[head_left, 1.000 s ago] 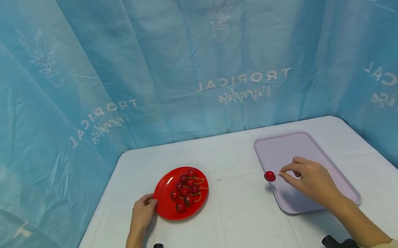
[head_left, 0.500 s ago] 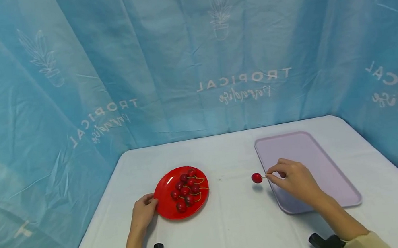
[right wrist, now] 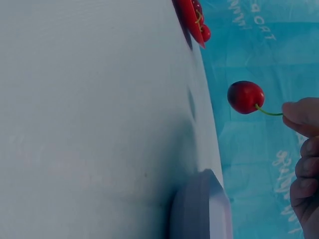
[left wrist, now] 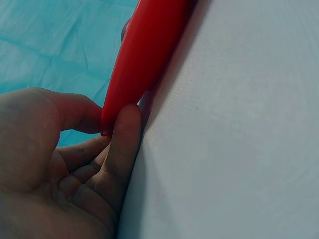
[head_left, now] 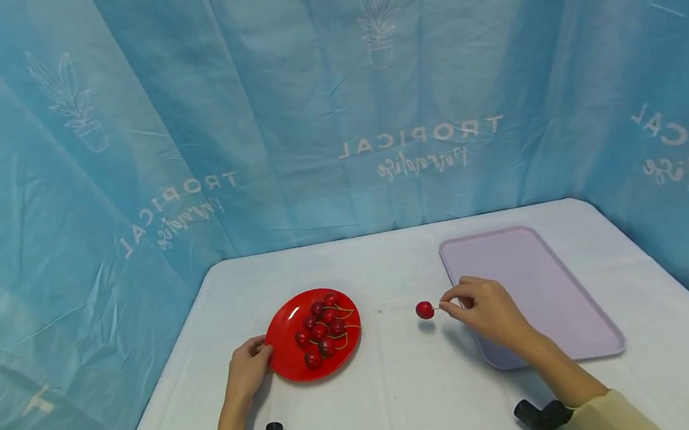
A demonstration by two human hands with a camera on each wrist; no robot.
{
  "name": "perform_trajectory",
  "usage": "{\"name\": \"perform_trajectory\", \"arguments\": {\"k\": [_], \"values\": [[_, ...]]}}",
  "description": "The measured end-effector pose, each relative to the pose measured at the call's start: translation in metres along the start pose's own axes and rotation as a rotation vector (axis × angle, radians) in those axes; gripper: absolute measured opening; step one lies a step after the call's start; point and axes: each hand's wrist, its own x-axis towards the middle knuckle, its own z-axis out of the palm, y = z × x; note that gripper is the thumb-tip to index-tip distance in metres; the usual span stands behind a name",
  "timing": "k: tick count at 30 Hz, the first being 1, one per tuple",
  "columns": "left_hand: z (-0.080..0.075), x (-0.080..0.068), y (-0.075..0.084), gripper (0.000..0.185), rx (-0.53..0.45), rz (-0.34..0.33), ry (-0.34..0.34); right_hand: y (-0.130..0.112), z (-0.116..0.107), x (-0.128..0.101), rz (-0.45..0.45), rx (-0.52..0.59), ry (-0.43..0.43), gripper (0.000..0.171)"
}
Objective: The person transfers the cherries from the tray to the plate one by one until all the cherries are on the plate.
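My right hand [head_left: 485, 307] pinches a green stem between thumb and finger, and a single red cherry [head_left: 424, 310] sticks out from it to the left, above the table. In the right wrist view the cherry [right wrist: 245, 97] is held clear of the cloth. On the left, my left hand [head_left: 249, 366] grips the rim of a red plate [head_left: 284, 330]. The left wrist view has the thumb on the upper side of the plate's edge [left wrist: 134, 64] and a finger beneath it. Several cherries [head_left: 325, 329] with stems lie piled on the plate's right half.
A pale purple tray [head_left: 543, 278] lies on the right of the white-covered table [head_left: 396, 406], partly beneath my right hand and forearm. Blue printed curtains [head_left: 308, 107] hang behind the table and at both sides.
My right hand has moved left with the cherry, which has gone from over the tray's left edge to the space between tray and plate. The left hand and plate have stayed put.
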Motion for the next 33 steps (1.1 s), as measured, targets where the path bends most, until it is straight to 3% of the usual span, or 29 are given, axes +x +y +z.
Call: {"name": "perform_trajectory", "arguments": {"k": [7, 20, 33], "values": [[0.000, 0.000, 0.000, 0.038, -0.002, -0.010, -0.004, -0.003, 0.009, 0.005, 0.033, 0.115, -0.040, 0.005], [-0.001, 0.000, 0.001, 0.038, 0.014, -0.013, 0.005, -0.012, 0.033, 0.018, -0.020, 0.195, -0.047, 0.007], [-0.001, -0.001, 0.002, 0.038, 0.005, -0.019, 0.004, -0.041, 0.071, 0.037, -0.055, 0.281, -0.075, 0.007]]}}
